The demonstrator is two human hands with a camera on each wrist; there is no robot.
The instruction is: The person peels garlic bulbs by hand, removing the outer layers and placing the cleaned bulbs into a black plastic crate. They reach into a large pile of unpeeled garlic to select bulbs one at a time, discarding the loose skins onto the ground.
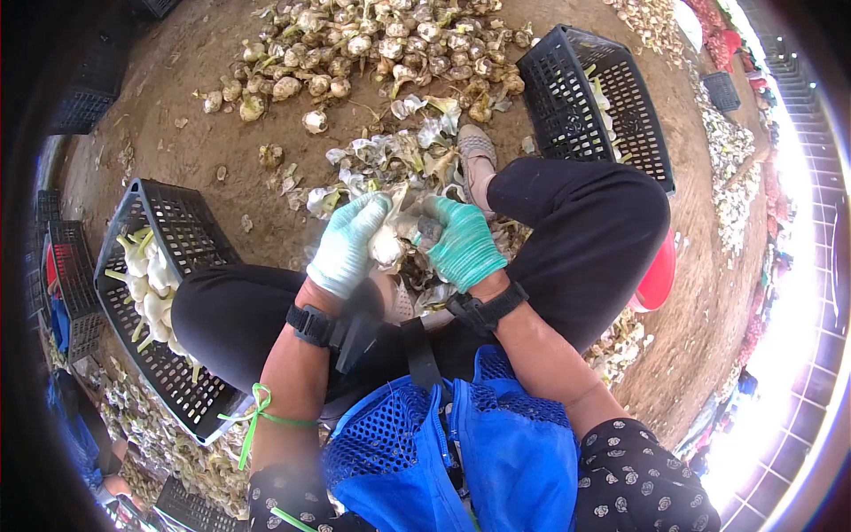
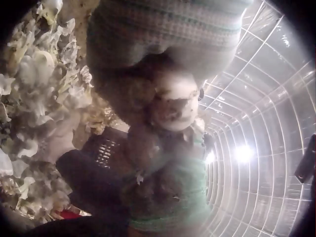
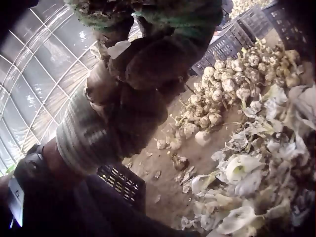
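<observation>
In the head view a whitish garlic bulb (image 1: pixel 386 246) is between the two gloved hands, above a heap of peeled skins (image 1: pixel 372 160). My left hand (image 1: pixel 348 244), in a pale glove, grips the bulb from its left side. My right hand (image 1: pixel 463 241), in a green-striped glove, has its fingers curled beside the bulb, round a small dark item (image 1: pixel 429 232) that I cannot identify. The left wrist view shows the bulb's pale face (image 2: pixel 175 101) under the glove. In the right wrist view the bulb (image 3: pixel 101 84) lies against the dirt-darkened glove fingers.
A pile of unpeeled garlic (image 1: pixel 355 44) lies on the dirt floor ahead. One black crate (image 1: pixel 191 222) with cleaned white garlic (image 1: pixel 152 288) stands by the left knee, another crate (image 1: pixel 567 106) beyond the right leg. A red bucket (image 1: pixel 658 279) sits behind the right knee.
</observation>
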